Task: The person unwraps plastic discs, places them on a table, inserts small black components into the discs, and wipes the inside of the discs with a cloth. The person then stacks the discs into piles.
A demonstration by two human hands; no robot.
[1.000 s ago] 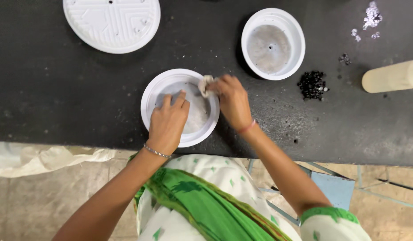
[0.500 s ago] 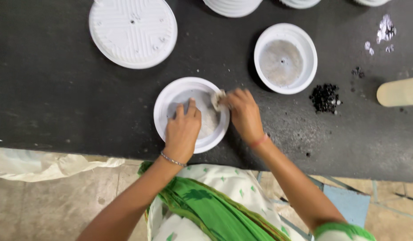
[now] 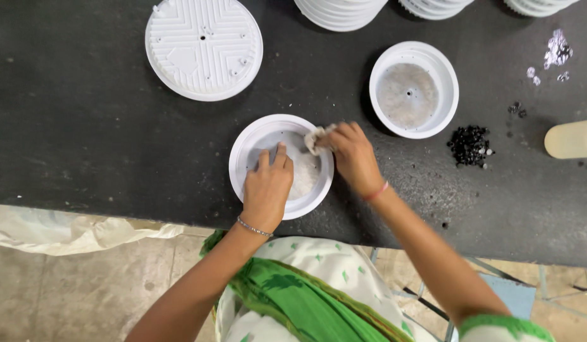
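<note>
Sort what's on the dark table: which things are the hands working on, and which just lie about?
In hand: white round dish; small pale wad; left hand; right hand.
Lying about: ribbed white disc; second white dish; black beads; stacked white dishes.

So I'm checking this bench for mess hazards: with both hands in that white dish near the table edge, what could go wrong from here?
The white dish under the left hand sits close to the table edge; a hard push might slide it off. The small wad pinched in the right hand could flick the pale residue onto the dark top. The loose black beads beside that wrist may get swept away.
</note>
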